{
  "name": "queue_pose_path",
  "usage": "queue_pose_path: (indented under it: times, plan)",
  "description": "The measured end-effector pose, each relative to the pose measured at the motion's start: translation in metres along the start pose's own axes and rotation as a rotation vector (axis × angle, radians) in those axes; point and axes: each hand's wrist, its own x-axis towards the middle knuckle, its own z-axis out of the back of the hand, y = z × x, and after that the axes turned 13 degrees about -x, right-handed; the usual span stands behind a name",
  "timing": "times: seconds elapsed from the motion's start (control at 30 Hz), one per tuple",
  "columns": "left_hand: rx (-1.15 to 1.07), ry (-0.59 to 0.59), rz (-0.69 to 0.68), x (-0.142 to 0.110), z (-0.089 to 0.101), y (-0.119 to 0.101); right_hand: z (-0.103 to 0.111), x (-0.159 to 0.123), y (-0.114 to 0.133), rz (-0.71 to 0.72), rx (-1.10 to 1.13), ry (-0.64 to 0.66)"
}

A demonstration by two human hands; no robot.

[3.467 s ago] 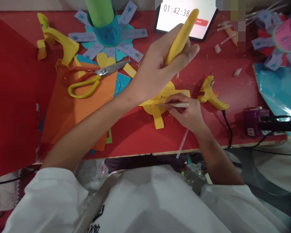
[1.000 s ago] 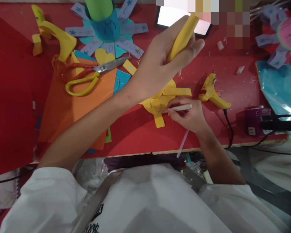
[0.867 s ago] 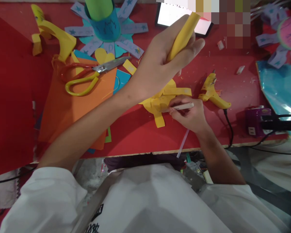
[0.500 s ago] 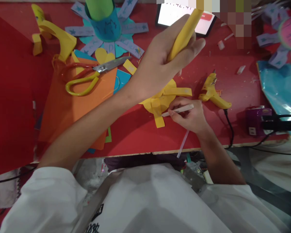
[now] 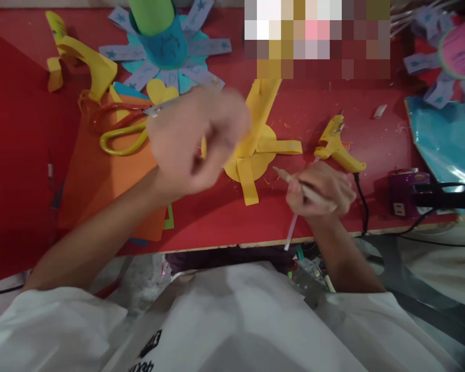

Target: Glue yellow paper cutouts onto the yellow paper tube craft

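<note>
A yellow paper tube [image 5: 261, 108] stands tilted on a round yellow paper base [image 5: 269, 139] with flat strips spread over the red table [image 5: 217, 217]. My left hand [image 5: 189, 142] hovers just left of the tube, smeared by motion, so its fingers and any contact with the tube are unclear. My right hand [image 5: 321, 191] rests on the table right of the base, closed round a thin pale stick [image 5: 284, 175] whose tip points at the base without touching it.
A yellow glue gun [image 5: 335, 147] lies right of the base, its cord running off the front edge. Scissors [image 5: 120, 137] lie on orange paper [image 5: 101, 181] at left. A blue-and-green paper flower [image 5: 163, 41] stands behind, a purple socket block [image 5: 406, 194] and teal foil [image 5: 445, 139] at right.
My left hand has dropped fast down and to the left, off the top of the yellow tube. My right hand has drawn the stick back from the paper base.
</note>
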Motion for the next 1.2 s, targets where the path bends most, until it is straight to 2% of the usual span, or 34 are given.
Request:
queue_pose_path:
  times: [0.07, 0.1, 0.13, 0.23, 0.3, 0.47, 0.77, 1.03, 1.2]
  plan:
    - [0.02, -0.024, -0.016, -0.009, -0.006, -0.004, 0.006, -0.002, 0.002, 0.128, 0.021, 0.179]
    - [0.044, -0.041, -0.041, -0.013, -0.009, -0.007, 0.009, -0.002, 0.006, 0.107, 0.053, 0.23]
    - [0.072, -0.062, -0.085, -0.018, -0.012, -0.01, 0.013, 0.0, 0.011, 0.05, 0.108, 0.299]
    - [0.173, -0.127, -0.281, -0.03, -0.019, -0.013, 0.021, 0.007, 0.028, -0.242, 0.295, 0.455]
    - [0.225, -0.135, -0.333, -0.035, -0.022, -0.011, 0.022, 0.01, 0.033, -0.313, 0.349, 0.475]
    - [0.206, -0.135, -0.316, -0.038, -0.028, -0.006, 0.013, 0.01, 0.025, -0.2, 0.361, 0.561]
    - [0.144, -0.072, -0.312, -0.033, -0.04, -0.005, 0.01, 0.011, 0.024, -0.245, 0.398, 0.661]
    - [0.025, -0.106, -0.279, -0.034, -0.04, -0.006, 0.008, 0.011, 0.025, -0.246, 0.381, 0.663]
    - [0.051, -0.077, -0.252, -0.035, -0.041, -0.006, 0.009, 0.007, 0.025, -0.306, 0.337, 0.594]
